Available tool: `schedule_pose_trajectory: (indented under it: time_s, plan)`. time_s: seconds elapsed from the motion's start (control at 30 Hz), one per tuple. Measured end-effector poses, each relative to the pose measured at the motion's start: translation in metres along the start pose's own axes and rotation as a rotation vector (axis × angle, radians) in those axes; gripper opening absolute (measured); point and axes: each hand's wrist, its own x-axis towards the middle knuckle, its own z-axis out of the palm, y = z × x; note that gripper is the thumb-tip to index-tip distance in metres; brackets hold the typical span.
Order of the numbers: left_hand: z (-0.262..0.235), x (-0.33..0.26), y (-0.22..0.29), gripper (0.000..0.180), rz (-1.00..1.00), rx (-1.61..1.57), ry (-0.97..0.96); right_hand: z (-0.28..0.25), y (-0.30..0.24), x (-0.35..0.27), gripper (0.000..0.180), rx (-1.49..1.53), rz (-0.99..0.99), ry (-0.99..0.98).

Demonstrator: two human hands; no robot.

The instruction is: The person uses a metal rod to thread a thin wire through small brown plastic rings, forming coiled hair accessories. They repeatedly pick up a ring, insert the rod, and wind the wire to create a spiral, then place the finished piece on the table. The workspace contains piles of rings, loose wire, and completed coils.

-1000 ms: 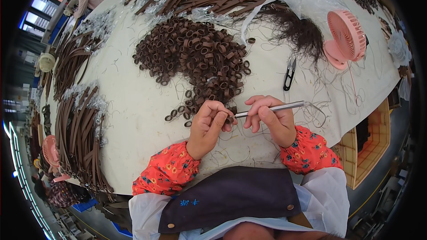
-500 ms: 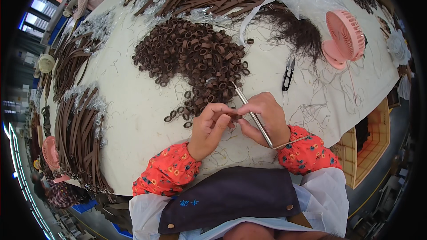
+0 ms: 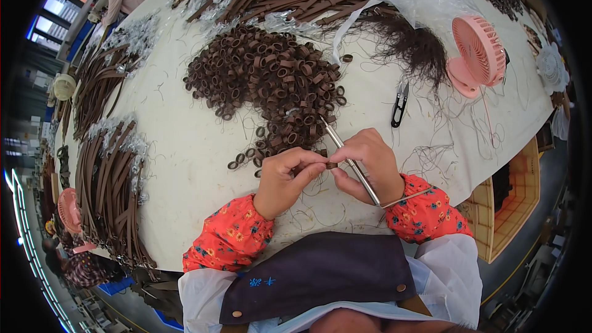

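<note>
A small brown strap loop (image 3: 332,164) is pinched between my two hands over the near part of the table. My left hand (image 3: 285,177) has thumb and forefinger closed on its left side. On its other side are the fingertips of my right hand (image 3: 375,163). That hand also carries a slim silver pen-shaped tool (image 3: 333,134), pointed at its far end, with a thin cord at its tail. The tool slants across the fingers, its tip toward the pile. Just beyond my hands lies a large heap of similar brown loops (image 3: 265,77).
Black-handled thread snips (image 3: 399,108) and a pink fan (image 3: 476,55) stand to the right, near loose dark threads (image 3: 413,46). Bundles of brown straps (image 3: 111,194) line the left and far sides. A wooden bin (image 3: 512,200) sits off the table's right edge. Other people are at left.
My left hand has shifted slightly left, its thumb now straighter against the forefinger. The loop shows more clearly between the fingertips. My right hand and the tool have hardly moved.
</note>
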Motion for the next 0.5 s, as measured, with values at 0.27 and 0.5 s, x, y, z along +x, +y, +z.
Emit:
schedule_pose_trajectory:
  time_s: [0.27, 0.5]
  plan:
    - [0.011, -0.004, -0.004, 0.011, -0.047, -0.420, -0.027, 0.004, -0.003, -0.003, 0.032, 0.083, 0.006, -0.032]
    - [0.009, -0.003, -0.003, 0.009, -0.043, -0.339, 0.019, -0.006, -0.010, -0.009, 0.014, 0.684, 0.503, 0.084]
